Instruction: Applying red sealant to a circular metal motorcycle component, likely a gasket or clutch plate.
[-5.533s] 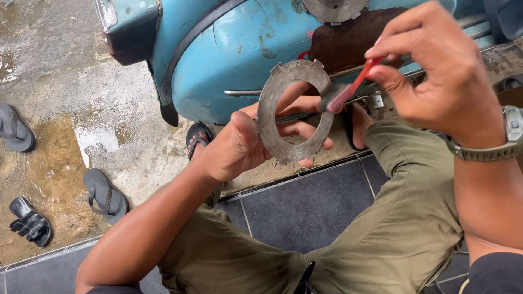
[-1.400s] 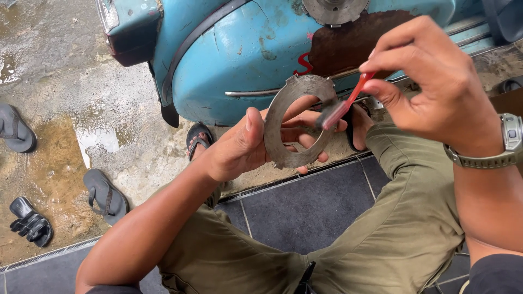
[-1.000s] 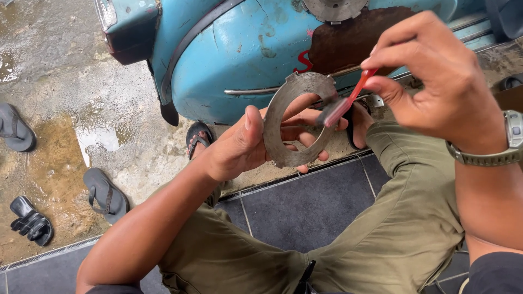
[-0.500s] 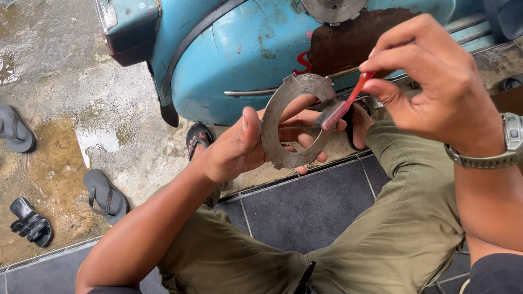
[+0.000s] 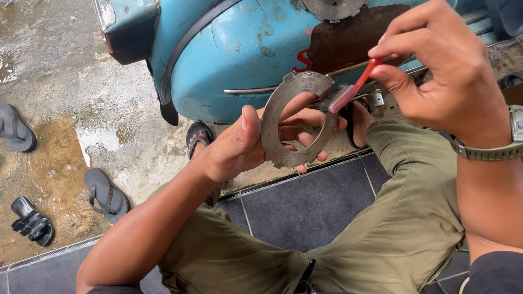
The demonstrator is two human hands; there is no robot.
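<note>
Metal ring (image 5: 297, 126), flat, grey and notched along its edge, stands upright in our left hand (image 5: 239, 144), thumb clamped on its near-left rim and fingers spread behind it so they show through the open middle. Our right hand (image 5: 444, 73), up to the right and apart from the ring, pinches the red handle of a small brush (image 5: 354, 87) whose bristled end touches the ring's upper right rim. We see the blue scooter body (image 5: 229, 54) just beyond, and loose sandals (image 5: 106, 193) lying well apart on the wet ground at far left.

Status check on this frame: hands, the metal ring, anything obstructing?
Left hand grips metal ring. Right hand holds red brush on its rim. Nothing obstructing.
</note>
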